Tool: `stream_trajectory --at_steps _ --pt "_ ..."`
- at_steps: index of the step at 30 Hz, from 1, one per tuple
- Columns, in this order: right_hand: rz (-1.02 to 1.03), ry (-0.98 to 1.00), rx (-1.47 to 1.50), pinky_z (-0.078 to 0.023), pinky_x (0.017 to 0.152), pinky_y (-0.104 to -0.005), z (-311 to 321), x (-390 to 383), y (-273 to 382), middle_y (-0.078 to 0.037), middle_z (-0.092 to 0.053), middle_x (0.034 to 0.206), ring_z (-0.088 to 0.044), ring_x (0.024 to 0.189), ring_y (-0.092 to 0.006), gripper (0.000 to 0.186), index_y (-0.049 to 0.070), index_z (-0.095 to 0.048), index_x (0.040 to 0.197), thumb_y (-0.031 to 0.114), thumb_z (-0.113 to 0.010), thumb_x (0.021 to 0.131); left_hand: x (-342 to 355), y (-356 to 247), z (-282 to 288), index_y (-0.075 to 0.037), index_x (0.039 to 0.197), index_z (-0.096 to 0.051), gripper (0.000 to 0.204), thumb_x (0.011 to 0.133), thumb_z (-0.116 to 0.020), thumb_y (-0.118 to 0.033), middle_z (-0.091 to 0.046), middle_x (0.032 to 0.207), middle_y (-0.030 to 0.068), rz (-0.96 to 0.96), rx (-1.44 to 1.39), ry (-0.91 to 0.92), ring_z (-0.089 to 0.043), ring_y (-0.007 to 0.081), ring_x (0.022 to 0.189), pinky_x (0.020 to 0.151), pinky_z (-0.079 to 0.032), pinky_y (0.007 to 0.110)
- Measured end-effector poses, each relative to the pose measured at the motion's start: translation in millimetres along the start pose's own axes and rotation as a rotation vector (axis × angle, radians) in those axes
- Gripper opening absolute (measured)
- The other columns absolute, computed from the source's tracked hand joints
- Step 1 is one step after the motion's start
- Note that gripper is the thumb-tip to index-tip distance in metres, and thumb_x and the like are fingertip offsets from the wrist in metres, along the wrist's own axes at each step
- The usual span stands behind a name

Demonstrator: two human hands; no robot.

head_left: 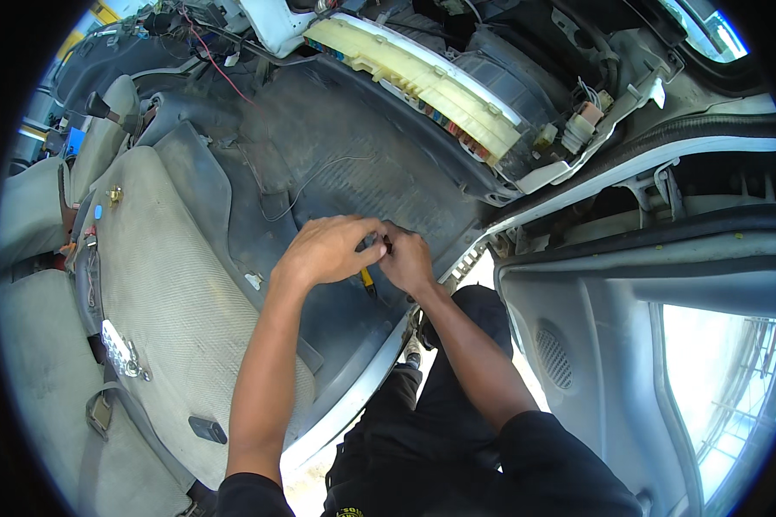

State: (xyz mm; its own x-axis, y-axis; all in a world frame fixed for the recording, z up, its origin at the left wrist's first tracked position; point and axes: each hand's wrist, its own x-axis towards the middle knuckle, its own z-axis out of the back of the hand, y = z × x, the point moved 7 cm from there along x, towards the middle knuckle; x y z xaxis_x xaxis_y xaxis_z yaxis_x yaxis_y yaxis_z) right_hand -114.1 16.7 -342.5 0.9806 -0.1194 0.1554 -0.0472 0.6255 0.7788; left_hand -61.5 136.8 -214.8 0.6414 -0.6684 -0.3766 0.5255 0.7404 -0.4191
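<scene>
Both my hands meet above the rubber floor mat of a vehicle's stripped cab. My left hand is closed, thumb and fingers curled at a small dark object. My right hand is closed on that same object, which is largely hidden by the fingers and too small to identify. Just beneath them, a yellow-and-black tool lies on the mat, partly covered. A thin wire loops over the floor to their upper left.
A grey seat on the left holds small metal and plastic items. Overhead are an opened dashboard with a cream fuse panel and loose connectors. An open door stands at right. The door sill runs above my legs.
</scene>
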Motion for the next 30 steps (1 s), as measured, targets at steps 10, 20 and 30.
stream_trajectory --at_steps 10,20,30 --pt "-0.458 -0.058 0.261 -0.056 0.069 -0.0364 -11 10 -53 -0.012 -0.074 0.079 -0.071 0.069 -0.0201 0.019 0.003 -0.079 0.120 0.013 -0.069 0.107 47 48 -18 -0.003 0.145 -0.071 0.051 0.113 -0.063 -0.042 -0.077 0.140 0.0248 0.014 -0.398 -0.152 -0.071 0.0437 0.133 0.114 -0.055 0.053" --pt "-1.053 -0.416 1.364 -0.054 0.083 -0.0304 27 5 -215 -0.003 -0.072 0.106 -0.069 0.096 -0.0203 0.029 0.009 -0.074 0.127 0.026 -0.053 0.115 50 49 -35 -0.005 0.150 -0.070 0.051 0.114 -0.061 -0.040 -0.074 0.146 0.0230 -0.039 -0.333 -0.028 -0.068 0.0426 0.139 0.119 -0.054 0.053" --pt "-0.522 -1.102 1.914 -0.044 0.127 -0.0588 40 51 -273 -0.013 -0.069 0.156 -0.063 0.144 -0.0367 0.056 0.013 -0.066 0.155 0.044 -0.041 0.116 49 38 -29 -0.005 0.152 -0.068 0.051 0.114 -0.064 -0.038 -0.075 0.147 0.0209 0.027 -0.338 0.030 -0.074 0.0413 0.129 0.112 -0.057 0.049"
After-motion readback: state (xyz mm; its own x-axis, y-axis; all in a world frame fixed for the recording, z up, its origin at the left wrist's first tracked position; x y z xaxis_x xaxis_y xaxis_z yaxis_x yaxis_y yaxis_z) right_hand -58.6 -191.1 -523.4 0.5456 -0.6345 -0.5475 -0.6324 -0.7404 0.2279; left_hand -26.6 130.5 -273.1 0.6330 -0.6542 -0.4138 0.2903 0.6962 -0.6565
